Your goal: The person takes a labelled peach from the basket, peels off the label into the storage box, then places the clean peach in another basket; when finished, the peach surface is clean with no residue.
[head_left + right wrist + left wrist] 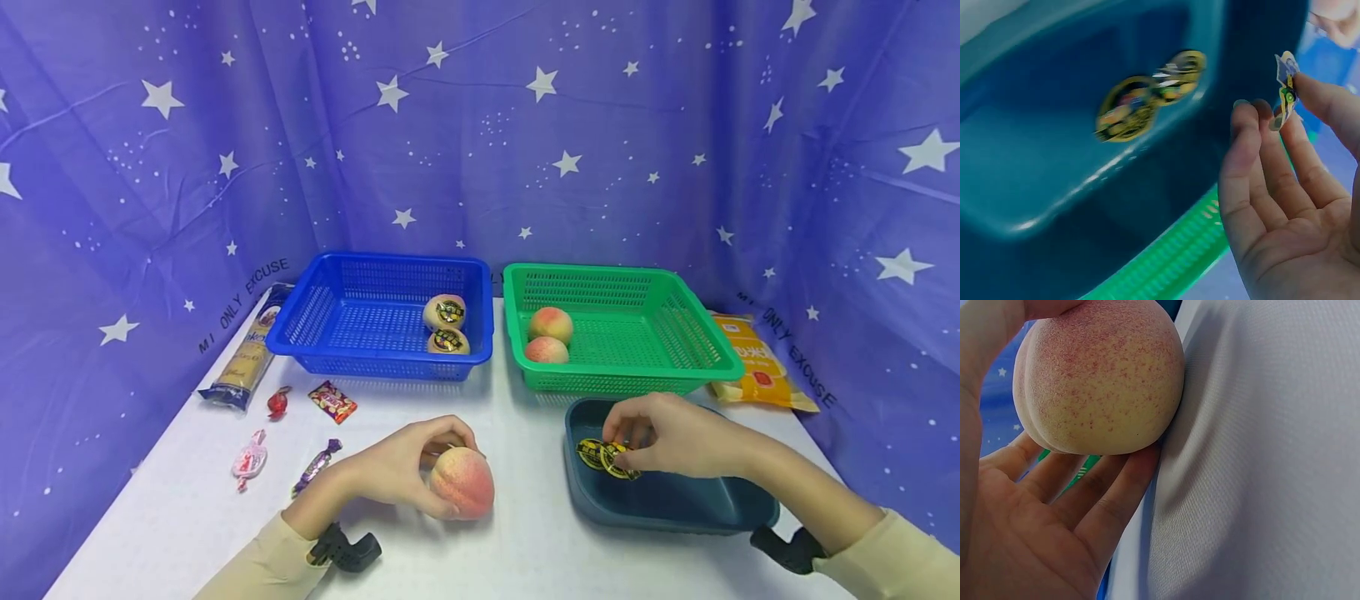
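Note:
My left hand (pixel 408 468) grips a pink and yellow peach (pixel 467 485) low over the white table, left of the dark teal basin (pixel 667 518). In the left wrist view the peach (pixel 1107 381) lies between thumb and fingers, close against the tabletop, and no label shows on its visible side. My right hand (pixel 671 433) is over the basin's left part. Between thumb and fingertips it pinches a bent yellow-and-black sticker (pixel 1287 94), seen edge-on in the right wrist view. Two similar round stickers, one of them nearer the middle (pixel 1127 111), lie on the basin's floor.
At the back left, a blue basket (pixel 375 360) holds two peaches with stickers (pixel 444 312). A green basket (pixel 622 379) beside it holds two peaches without visible stickers (pixel 551 325). Several wrapped candies (pixel 333 402) and a long packet (pixel 243 358) lie left; an orange bag (pixel 757 367) lies right.

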